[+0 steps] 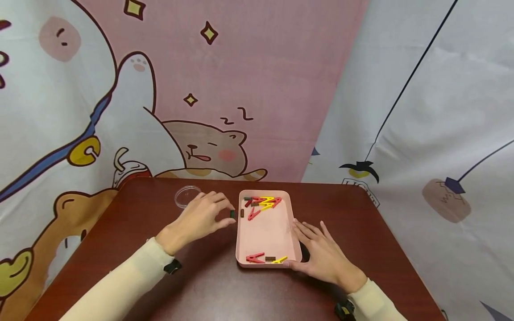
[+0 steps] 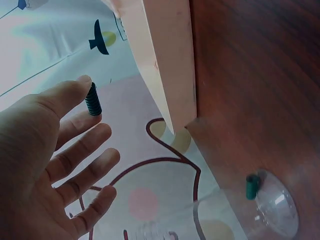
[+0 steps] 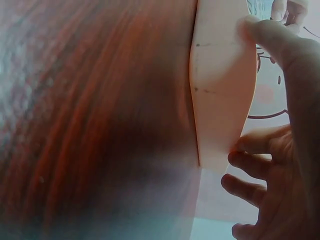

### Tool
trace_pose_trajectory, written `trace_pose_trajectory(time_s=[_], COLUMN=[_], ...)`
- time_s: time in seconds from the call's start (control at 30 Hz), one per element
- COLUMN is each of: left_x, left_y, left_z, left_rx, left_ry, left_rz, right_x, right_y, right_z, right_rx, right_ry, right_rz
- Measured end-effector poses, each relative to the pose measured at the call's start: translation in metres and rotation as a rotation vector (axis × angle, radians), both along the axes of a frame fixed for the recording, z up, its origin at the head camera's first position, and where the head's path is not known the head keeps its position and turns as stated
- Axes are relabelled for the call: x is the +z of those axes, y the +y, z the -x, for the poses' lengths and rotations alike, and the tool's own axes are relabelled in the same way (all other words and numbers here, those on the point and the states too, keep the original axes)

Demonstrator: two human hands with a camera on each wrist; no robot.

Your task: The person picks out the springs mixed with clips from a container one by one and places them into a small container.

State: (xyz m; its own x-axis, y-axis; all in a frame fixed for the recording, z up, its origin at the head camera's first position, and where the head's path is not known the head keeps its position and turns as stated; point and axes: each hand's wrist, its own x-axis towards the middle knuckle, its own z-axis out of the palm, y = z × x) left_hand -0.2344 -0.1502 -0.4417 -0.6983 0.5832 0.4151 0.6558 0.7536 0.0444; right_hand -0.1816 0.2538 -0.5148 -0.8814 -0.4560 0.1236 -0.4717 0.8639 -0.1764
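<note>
Between thumb and index fingertip, my left hand [image 1: 202, 211] pinches a small green spring [image 2: 93, 100]. It hovers just left of a pink tray [image 1: 267, 238], the other fingers spread loosely. My right hand [image 1: 321, 252] rests on the tray's near right corner, thumb on the near rim and fingertips along the right side. Inside the tray's far end lie red and yellow plastic clips [image 1: 267, 203] with several small springs. A brown spring [image 1: 242, 213] sits by the left wall. At the near end are a red clip [image 1: 255, 258], a dark spring [image 1: 270, 259] and a yellow clip [image 1: 279, 260].
A clear round container [image 1: 187, 196] stands on the brown table [image 1: 192, 285] behind my left hand. In the left wrist view, another green spring [image 2: 252, 186] shows at that container. A printed cartoon cloth [image 1: 261, 89] hangs behind the table.
</note>
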Motion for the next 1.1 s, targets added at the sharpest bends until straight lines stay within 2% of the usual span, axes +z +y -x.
trace_pose_trajectory(time_s=[0.1, 0.37, 0.67, 0.87, 1.1], left_x=[0.002, 0.006, 0.003, 0.002, -0.002], left_y=[-0.006, -0.025, -0.046, -0.055, -0.065], left_z=[0.001, 0.004, 0.008, 0.009, 0.010], left_rx=[0.006, 0.051, 0.101, 0.133, 0.155], left_ry=[0.018, 0.003, 0.049, 0.060, 0.108], left_rz=[-0.017, -0.057, -0.145, -0.191, -0.254], right_x=[0.000, 0.000, 0.000, 0.000, -0.001], right_y=[0.001, 0.001, 0.000, 0.000, 0.000], right_z=[-0.001, -0.002, -0.003, -0.004, -0.003], right_rx=[-0.008, -0.013, -0.012, -0.024, -0.023], right_ry=[0.002, 0.018, 0.013, -0.013, -0.004], right_rz=[0.009, 0.020, 0.025, 0.007, -0.004])
